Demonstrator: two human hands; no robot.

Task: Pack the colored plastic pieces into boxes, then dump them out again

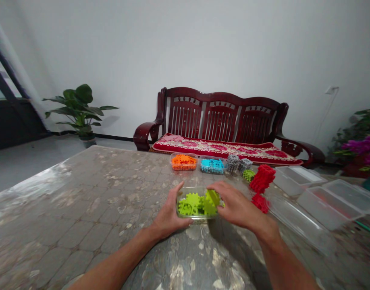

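A clear plastic container (200, 218) of lime-green toothed building pieces (189, 204) sits on the table in front of me. My left hand (169, 210) grips its left end, thumb along the near side and fingers at the far side. Over the container's right end, my right hand (235, 204) pinches a green toothed piece (211, 202), tilted up; whether more pieces are in that grasp I cannot tell. Beyond stand a container of orange pieces (183, 161) and one of blue pieces (212, 165).
Grey pieces (233, 163), a small green cluster (248, 175) and red stacks (262, 179) stand right of the blue container. Clear boxes (328, 205) and a transparent lid or tray (300, 221) lie farther right. A wooden bench (221, 117) stands behind the patterned table (76, 229).
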